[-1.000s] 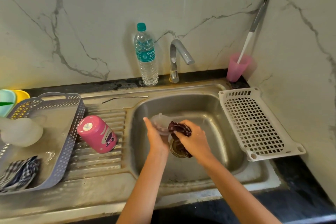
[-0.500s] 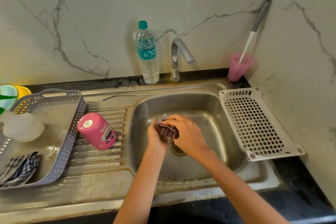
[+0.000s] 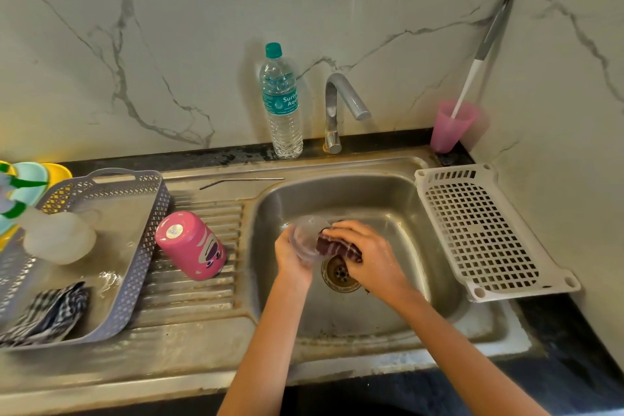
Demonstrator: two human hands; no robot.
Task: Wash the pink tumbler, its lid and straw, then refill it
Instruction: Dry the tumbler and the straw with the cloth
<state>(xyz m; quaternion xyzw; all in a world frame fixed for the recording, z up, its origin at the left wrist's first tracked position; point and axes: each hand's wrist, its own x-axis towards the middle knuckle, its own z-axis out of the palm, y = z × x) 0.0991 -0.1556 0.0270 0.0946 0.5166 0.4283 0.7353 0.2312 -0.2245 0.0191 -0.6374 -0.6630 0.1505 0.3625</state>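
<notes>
Over the sink basin (image 3: pixel 422 253) my left hand (image 3: pixel 291 258) holds the clear tumbler lid (image 3: pixel 305 235) on edge. My right hand (image 3: pixel 368 255) grips a dark striped cloth (image 3: pixel 334 246) and presses it against the lid. The pink tumbler (image 3: pixel 190 245) stands upside down on the ribbed draining board (image 3: pixel 189 294), left of the basin. A thin metal straw (image 3: pixel 241 181) lies along the back rim of the sink. A capped water bottle (image 3: pixel 282 103) stands by the wall next to the tap (image 3: pixel 341 108). No water runs from the tap.
A grey perforated tray (image 3: pixel 141 257) on the left holds a whitish bottle (image 3: pixel 59 241) and a checked cloth (image 3: pixel 47 314). A white slotted rack (image 3: pixel 486 236) lies right of the basin. A pink cup (image 3: pixel 450 127) with a long brush stands in the back corner. Coloured plates (image 3: pixel 30 179) sit at far left.
My right hand has carried the cloth up from the drain onto the lid and keeps rubbing across it. The lid has tilted more upright in my left hand.
</notes>
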